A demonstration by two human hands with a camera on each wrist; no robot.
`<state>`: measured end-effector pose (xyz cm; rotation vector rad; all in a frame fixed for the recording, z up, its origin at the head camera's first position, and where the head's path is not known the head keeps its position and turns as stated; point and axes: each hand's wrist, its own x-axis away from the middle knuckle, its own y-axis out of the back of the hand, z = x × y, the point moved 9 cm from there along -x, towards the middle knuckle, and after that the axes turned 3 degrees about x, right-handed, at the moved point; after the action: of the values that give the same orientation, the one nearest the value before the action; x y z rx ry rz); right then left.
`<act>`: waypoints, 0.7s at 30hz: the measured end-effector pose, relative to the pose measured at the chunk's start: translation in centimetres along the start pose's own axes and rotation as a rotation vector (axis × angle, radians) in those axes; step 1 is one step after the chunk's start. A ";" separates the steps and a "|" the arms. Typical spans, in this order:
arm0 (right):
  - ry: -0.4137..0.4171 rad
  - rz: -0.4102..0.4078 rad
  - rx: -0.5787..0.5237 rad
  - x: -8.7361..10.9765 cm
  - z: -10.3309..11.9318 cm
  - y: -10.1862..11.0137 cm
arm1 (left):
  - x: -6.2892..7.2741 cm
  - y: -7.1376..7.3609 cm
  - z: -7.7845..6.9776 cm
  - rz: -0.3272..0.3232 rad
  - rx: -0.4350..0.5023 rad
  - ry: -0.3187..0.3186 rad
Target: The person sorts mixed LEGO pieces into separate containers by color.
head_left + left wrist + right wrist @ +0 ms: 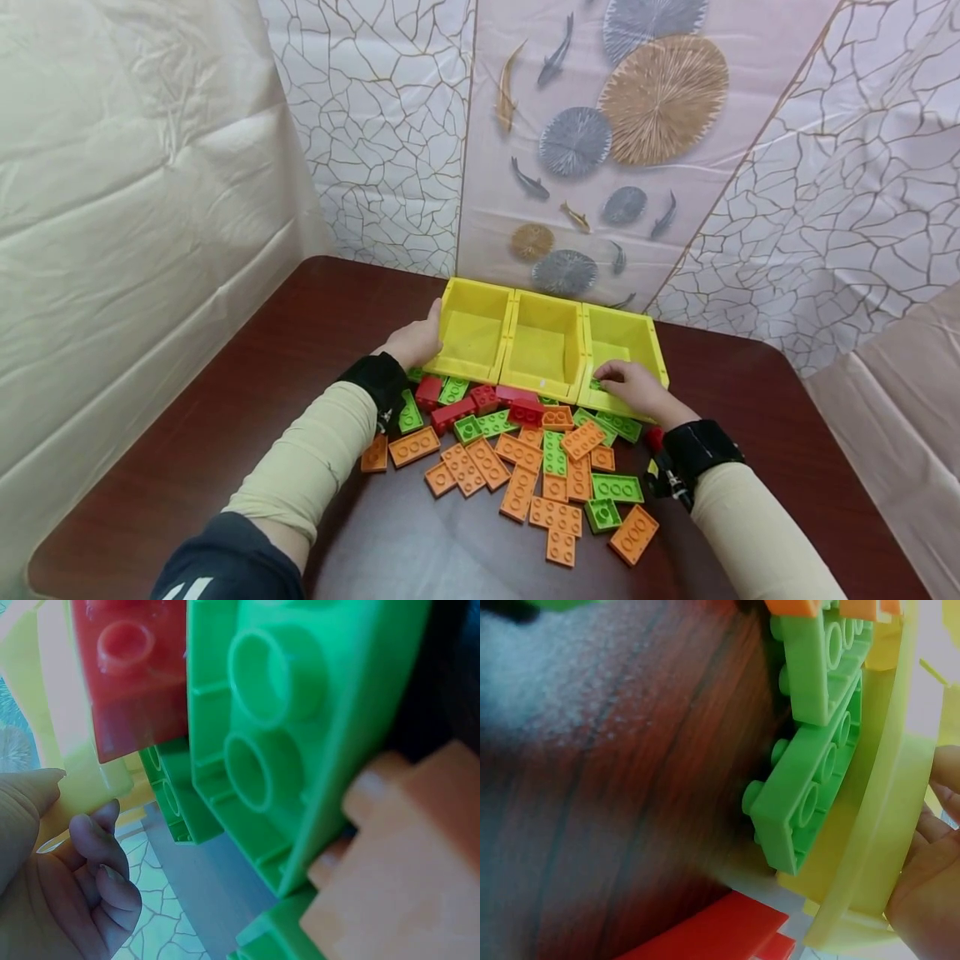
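A yellow three-compartment bin (543, 337) stands at the back of the table. My left hand (414, 340) grips its left side wall; in the left wrist view the thumb and fingers (97, 832) close on the yellow edge. My right hand (637, 387) reaches over the front rim into the right compartment, fingers bent. A small green brick (596, 384) shows at its fingertips, mostly hidden by them. Below that hand, two green bricks (802, 795) lean against the bin's outside in the right wrist view.
Orange bricks (517, 492), green bricks (617, 488) and red bricks (453, 412) lie loosely in front of the bin, some overlapping. A red piece (655, 438) lies by the right wrist. Patterned cloth (390, 125) hangs behind the dark table (247, 367).
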<state>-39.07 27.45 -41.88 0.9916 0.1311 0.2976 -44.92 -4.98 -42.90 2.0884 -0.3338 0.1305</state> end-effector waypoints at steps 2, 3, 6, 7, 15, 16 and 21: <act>0.004 -0.005 0.019 0.3 0.2 0.1 | 0.0 0.0 0.0 0.005 0.002 -0.002; 0.000 -0.013 0.030 0.6 0.2 0.1 | 0.0 0.0 0.0 0.006 0.004 -0.003; 0.002 -0.067 0.069 1.6 0.6 0.8 | 0.0 0.1 0.0 0.010 0.017 0.002; 0.008 -0.093 0.086 2.1 0.8 1.1 | 0.0 0.1 0.0 0.012 0.018 0.003; 0.095 -0.174 0.255 6.4 1.4 1.3 | 0.1 0.1 -0.1 0.011 0.010 0.017; 0.098 -0.165 0.282 6.7 1.3 1.0 | 0.1 0.1 -0.1 0.010 0.013 0.018; 0.139 -0.121 0.423 7.8 0.9 0.0 | 0.0 0.1 -0.2 0.010 0.017 -0.005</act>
<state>-31.48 29.13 -41.19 1.3760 0.3907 0.2317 -44.97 -4.87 -42.75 2.1047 -0.3470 0.1344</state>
